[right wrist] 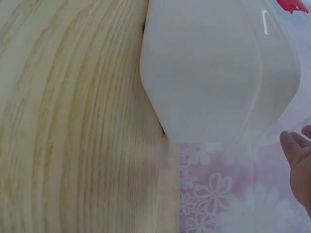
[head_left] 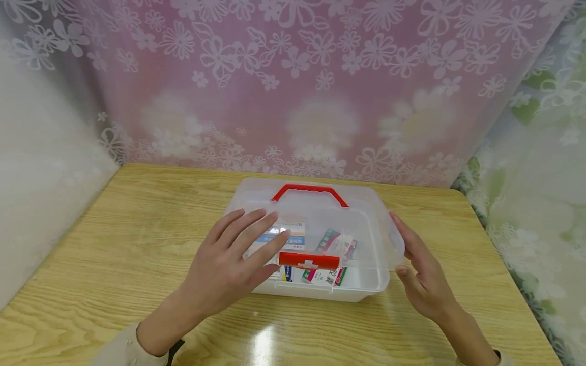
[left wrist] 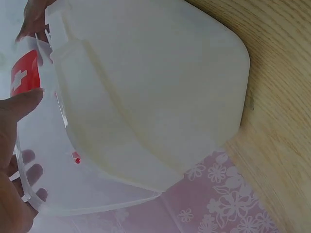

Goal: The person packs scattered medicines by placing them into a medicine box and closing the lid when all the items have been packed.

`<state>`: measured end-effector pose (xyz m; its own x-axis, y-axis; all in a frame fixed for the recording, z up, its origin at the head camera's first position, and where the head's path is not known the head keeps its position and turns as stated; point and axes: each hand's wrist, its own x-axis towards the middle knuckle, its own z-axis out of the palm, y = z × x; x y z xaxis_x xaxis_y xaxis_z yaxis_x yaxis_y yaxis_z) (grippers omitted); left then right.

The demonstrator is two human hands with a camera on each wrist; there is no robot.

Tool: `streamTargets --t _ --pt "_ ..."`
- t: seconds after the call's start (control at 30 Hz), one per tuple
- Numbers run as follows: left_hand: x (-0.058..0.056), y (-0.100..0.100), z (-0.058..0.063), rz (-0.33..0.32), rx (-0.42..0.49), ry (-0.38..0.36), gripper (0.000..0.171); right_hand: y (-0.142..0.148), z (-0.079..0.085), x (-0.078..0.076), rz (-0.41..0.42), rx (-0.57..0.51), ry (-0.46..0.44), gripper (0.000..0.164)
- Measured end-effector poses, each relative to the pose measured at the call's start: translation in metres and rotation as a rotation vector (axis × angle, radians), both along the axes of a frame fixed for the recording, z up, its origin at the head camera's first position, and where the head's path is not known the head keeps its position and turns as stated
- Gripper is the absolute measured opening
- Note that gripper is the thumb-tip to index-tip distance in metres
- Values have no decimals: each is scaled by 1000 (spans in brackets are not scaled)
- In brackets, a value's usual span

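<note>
A clear plastic first-aid box (head_left: 320,294) stands on the table with its translucent lid (head_left: 366,203) tilted up a little at the front. The lid bears a red carry handle (head_left: 310,187) and a red latch with a white cross (head_left: 309,261). Over the lid's left part my left hand (head_left: 229,267) spreads fairly straight fingers, its thumb beside the latch. My right hand (head_left: 423,277) holds the lid's right front corner between fingers and thumb. Through the plastic, a blue and white medicine box (head_left: 293,236) and green, pink and white packets (head_left: 336,244) show inside.
The wood-grain table (head_left: 114,244) extends on both sides of the box. Behind it hangs a pink floral curtain (head_left: 274,101). Pale patterned cloth (head_left: 540,203) hangs along the table's right edge, and a whitish sheet (head_left: 41,152) is at the left.
</note>
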<state>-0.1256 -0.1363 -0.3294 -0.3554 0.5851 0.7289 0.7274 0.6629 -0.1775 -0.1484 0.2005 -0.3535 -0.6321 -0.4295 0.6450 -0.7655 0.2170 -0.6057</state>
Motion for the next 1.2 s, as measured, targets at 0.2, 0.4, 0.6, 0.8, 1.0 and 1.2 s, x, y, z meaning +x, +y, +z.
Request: streamTargets --t 0.2,0.4,0.6,0.8,1.0,1.2 --pt "-4 -3 1 -46 7 13 29 1 -1 2 -8 10 5 71" --pt "-6 -3 4 -56 35 46 29 7 -6 3 -34 30 -19 66" --pt "-6 -2 6 -47 25 19 30 2 1 8 -148 27 139 64" --pt "-5 -3 6 -40 15 2 29 -27 28 13 -171 34 471 45" --pt "-5 -4 6 -33 4 -11 31 -46 39 16 -165 250 605 35" --pt "-3 -3 6 -11 -20 -25 43 -57 31 17 -259 358 613 35"
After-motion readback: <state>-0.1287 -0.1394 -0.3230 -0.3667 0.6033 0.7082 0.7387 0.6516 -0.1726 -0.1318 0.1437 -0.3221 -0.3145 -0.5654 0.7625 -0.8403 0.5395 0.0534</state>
